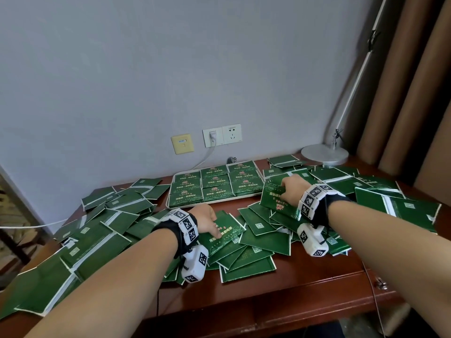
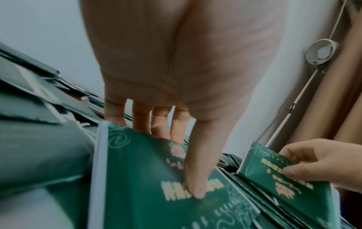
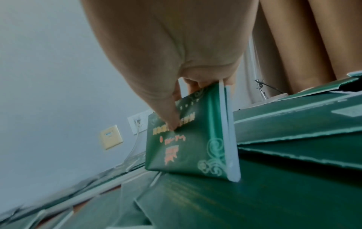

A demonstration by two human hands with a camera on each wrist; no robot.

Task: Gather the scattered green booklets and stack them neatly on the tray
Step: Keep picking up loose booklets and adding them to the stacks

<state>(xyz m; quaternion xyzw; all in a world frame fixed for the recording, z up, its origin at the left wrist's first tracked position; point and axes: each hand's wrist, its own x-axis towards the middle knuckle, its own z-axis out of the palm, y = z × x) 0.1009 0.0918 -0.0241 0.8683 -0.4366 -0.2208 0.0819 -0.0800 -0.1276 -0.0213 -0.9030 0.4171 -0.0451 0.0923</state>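
Pinching one booklet point(image 1: 274, 200) each, the left hand point(image 1: 206, 217) and right hand point(image 1: 292, 190) lift covers face-up to match the far tray point(image 1: 170, 203) stacks.

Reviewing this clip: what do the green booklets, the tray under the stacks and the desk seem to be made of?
Green booklets: thin glossy card or coated paper, by the sheen, printed gold lettering and white cut edges; the one in the right hand bends. Tray: probably light plastic, with a smooth pale raised rim; metal cannot be ruled out. Desk: reddish-brown wood or veneer, slightly glossy.

Both hands point(image 1: 207, 217) point(image 1: 291, 191) forward, fingers and thumbs pinching.
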